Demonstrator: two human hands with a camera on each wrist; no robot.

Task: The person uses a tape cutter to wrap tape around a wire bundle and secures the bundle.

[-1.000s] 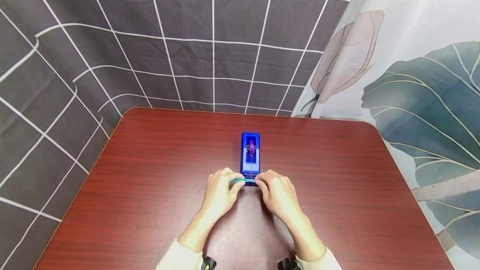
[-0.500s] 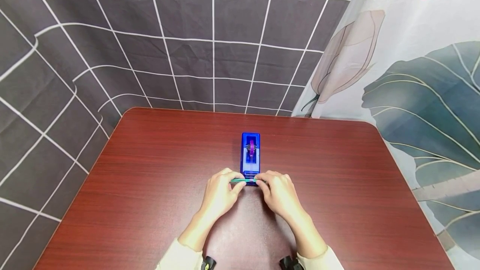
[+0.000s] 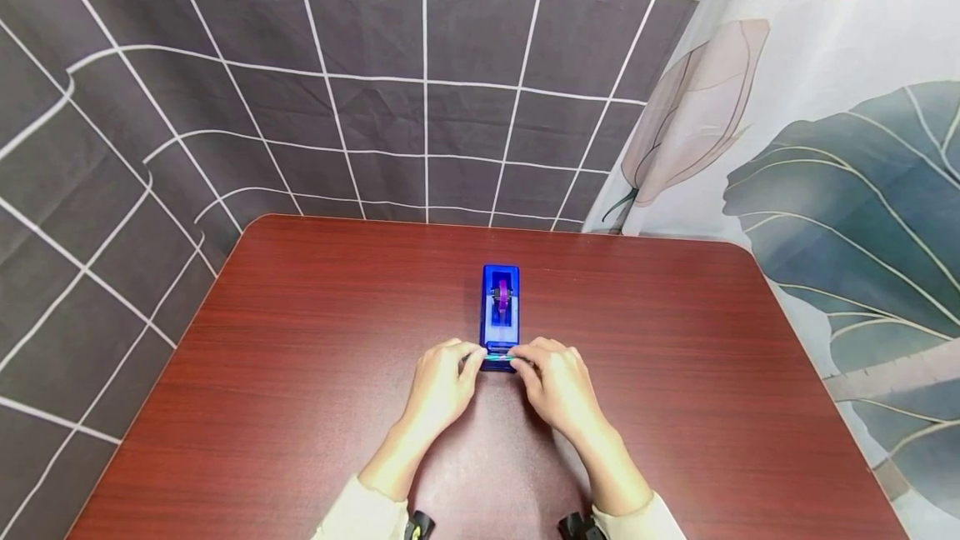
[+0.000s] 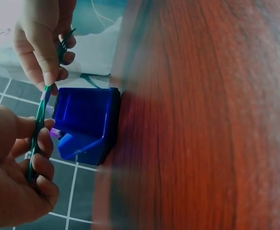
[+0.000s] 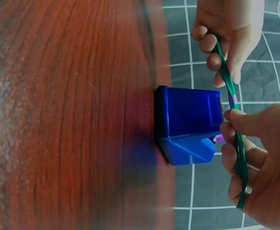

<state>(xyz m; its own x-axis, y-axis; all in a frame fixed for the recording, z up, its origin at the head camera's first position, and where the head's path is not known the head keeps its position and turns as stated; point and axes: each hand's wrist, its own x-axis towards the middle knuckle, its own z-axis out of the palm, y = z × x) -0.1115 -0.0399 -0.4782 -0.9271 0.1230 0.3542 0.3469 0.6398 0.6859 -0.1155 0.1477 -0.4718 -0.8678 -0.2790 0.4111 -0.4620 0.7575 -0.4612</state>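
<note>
In the head view, my left hand (image 3: 441, 383) and right hand (image 3: 558, 383) face each other at the near end of a blue tape dispenser (image 3: 500, 332). Between them they pinch a thin green bundle of strands (image 5: 228, 80), one hand on each side of its middle. A short purple band (image 5: 233, 99) wraps the bundle there. Loose ends fan out beyond the right fingers in the left wrist view. The bundle is just in front of the dispenser's toothed cutter (image 5: 221, 104); whether they touch I cannot tell. Inside the dispenser sits a purple tape roll (image 3: 502, 296).
The dispenser stands on a reddish-brown wooden table (image 3: 337, 290). A dark grid-patterned curtain (image 3: 360, 107) hangs behind its far edge. At the right hangs a white curtain (image 3: 795, 190) printed with leaves.
My left thumb and fingertips have shifted slightly upward, covering more of the bundle's left part. The right hand and the dispenser look almost unmoved.
</note>
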